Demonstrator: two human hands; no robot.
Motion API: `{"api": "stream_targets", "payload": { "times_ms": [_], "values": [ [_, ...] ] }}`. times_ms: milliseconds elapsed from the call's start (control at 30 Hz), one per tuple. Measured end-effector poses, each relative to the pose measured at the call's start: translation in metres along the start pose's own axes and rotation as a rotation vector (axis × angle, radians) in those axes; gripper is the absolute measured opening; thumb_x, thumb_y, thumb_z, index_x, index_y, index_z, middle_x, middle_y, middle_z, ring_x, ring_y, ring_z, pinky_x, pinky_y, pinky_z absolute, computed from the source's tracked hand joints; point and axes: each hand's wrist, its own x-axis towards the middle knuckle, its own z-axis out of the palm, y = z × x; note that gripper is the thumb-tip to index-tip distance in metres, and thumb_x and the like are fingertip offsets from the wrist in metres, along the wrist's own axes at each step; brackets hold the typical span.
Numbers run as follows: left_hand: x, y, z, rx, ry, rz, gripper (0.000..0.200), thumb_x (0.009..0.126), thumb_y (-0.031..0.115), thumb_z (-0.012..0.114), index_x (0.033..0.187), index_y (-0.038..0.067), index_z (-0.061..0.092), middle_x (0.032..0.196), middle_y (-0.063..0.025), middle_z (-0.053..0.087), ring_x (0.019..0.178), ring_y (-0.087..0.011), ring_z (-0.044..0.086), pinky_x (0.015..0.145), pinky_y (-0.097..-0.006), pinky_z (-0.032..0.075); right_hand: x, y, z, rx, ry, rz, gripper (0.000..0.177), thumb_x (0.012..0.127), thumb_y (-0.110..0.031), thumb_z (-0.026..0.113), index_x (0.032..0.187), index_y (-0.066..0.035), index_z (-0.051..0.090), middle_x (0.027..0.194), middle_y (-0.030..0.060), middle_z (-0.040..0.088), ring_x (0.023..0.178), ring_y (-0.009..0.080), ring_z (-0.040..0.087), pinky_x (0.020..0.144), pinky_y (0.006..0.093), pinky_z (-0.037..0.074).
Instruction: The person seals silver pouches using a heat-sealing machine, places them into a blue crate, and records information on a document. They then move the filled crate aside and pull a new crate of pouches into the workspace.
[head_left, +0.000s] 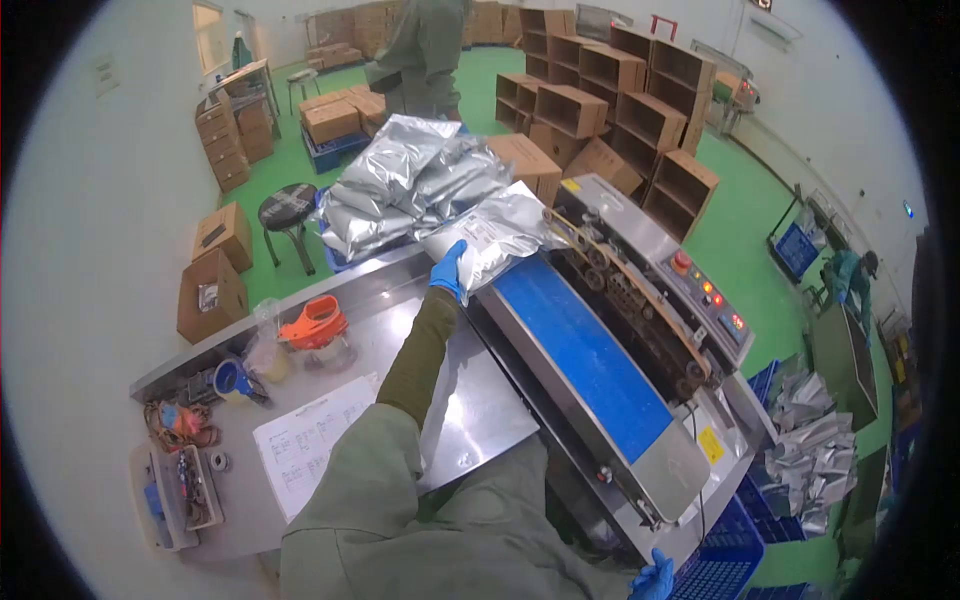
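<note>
My left hand (450, 268), in a blue glove, grips the near edge of a silver foil bag (492, 236). The bag's far right end lies at the entry of a band sealing machine (640, 285), above the upper end of its blue conveyor belt (585, 350). Behind it, more silver foil bags (385, 180) are heaped in a blue crate. Low at the right, my right hand (652, 577), also gloved in blue, hangs beside a blue crate (725, 550). Its fingers look loosely apart, and no object shows in them.
On the steel table (465, 425) lie a paper sheet (310, 440), an orange tape dispenser (315, 322) and a tool bin (175, 495). A stool (288, 210) and cardboard boxes (655, 120) stand beyond. Foil bags (810, 440) fill crates at right. Other people are nearby.
</note>
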Motion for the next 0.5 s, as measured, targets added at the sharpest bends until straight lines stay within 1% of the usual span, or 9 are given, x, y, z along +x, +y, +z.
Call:
{"api": "stream_targets", "payload": {
  "times_ms": [33,67,100,167,233,300,367,433,500],
  "values": [
    [0.001,0.011,0.006,0.052,0.062,0.024,0.046,0.076,0.022,0.068,0.115,0.002,0.053,0.098,-0.0071,0.061,0.085,-0.0189,0.06,0.078,-0.0306,0.049,0.001,0.001,-0.001,0.008,-0.012,-0.016,0.027,0.088,-0.027,0.052,0.105,-0.009,0.063,0.059,-0.0042,0.046,0.047,0.0057,0.04,0.042,0.0182,0.031],
    [-0.001,0.018,0.011,0.005,0.105,0.05,0.047,0.072,0.015,0.071,0.113,0.001,0.053,0.098,-0.0072,0.06,0.084,-0.0169,0.058,0.076,-0.029,0.048,0.004,0.002,-0.001,-0.031,0.015,0.038,0.026,0.087,-0.029,0.053,0.103,-0.011,0.063,0.059,-0.0043,0.046,0.047,0.0059,0.04,0.042,0.0183,0.031],
    [-0.002,0.025,0.015,-0.005,0.094,0.065,0.047,0.072,0.015,0.071,0.113,0.001,0.053,0.098,-0.0072,0.06,0.084,-0.0169,0.058,0.076,-0.029,0.048,0.007,0.004,0.0,-0.071,0.045,0.092,0.025,0.085,-0.03,0.055,0.101,-0.012,0.064,0.058,-0.0044,0.046,0.047,0.0061,0.04,0.041,0.0184,0.03],
    [-0.002,0.035,0.022,0.24,0.059,0.599,0.05,0.069,0.008,0.074,0.112,0.0,0.05,0.099,-0.0086,0.059,0.085,-0.0166,0.058,0.076,-0.028,0.048,0.014,0.011,0.001,-0.03,0.026,0.058,0.024,0.084,-0.031,0.057,0.098,-0.013,0.064,0.058,-0.0041,0.046,0.046,0.0066,0.04,0.041,0.019,0.03],
    [-0.038,0.069,0.057,0.296,0.048,0.645,0.054,0.067,0.004,0.074,0.114,-0.002,0.047,0.099,-0.0081,0.057,0.087,-0.0162,0.056,0.076,-0.0279,0.047,0.015,0.012,0.001,-0.002,0.021,0.035,0.023,0.083,-0.033,0.058,0.094,-0.014,0.064,0.058,-0.0038,0.046,0.046,0.0071,0.039,0.04,0.0195,0.031],
    [-0.051,0.103,0.082,0.374,-0.083,0.817,0.054,0.068,0.007,0.074,0.113,-0.002,0.046,0.098,-0.0077,0.057,0.087,-0.0159,0.056,0.075,-0.0279,0.047,0.016,0.008,0.005,0.002,-0.016,0.055,0.022,0.083,-0.034,0.059,0.091,-0.014,0.065,0.058,-0.0027,0.046,0.045,0.0075,0.039,0.039,0.0203,0.031],
    [-0.045,0.145,0.105,0.466,-0.035,0.801,0.047,0.071,0.009,0.073,0.109,-0.001,0.048,0.099,-0.008,0.056,0.084,-0.0153,0.055,0.073,-0.0263,0.046,0.021,0.004,0.006,-0.018,-0.013,0.103,0.023,0.083,-0.033,0.058,0.093,-0.013,0.064,0.059,-0.0022,0.046,0.045,0.0075,0.039,0.039,0.0207,0.031],
    [-0.032,0.196,0.139,0.345,-0.227,0.919,0.04,0.073,0.011,0.071,0.106,-0.002,0.051,0.094,-0.0065,0.058,0.083,-0.0145,0.055,0.072,-0.0264,0.046,0.02,-0.003,0.01,-0.042,0.003,0.157,0.024,0.084,-0.032,0.058,0.096,-0.013,0.064,0.06,-0.0016,0.047,0.044,0.0074,0.039,0.039,0.021,0.031],
    [-0.003,0.248,0.175,0.302,-0.19,1.041,0.039,0.076,0.016,0.069,0.107,-0.002,0.054,0.092,-0.0046,0.059,0.079,-0.0128,0.055,0.07,-0.0267,0.046,0.016,-0.015,0.02,-0.118,0.041,0.097,0.027,0.084,-0.033,0.058,0.1,-0.011,0.063,0.061,-0.0012,0.047,0.045,0.0074,0.04,0.039,0.0211,0.031]
  ]
}}
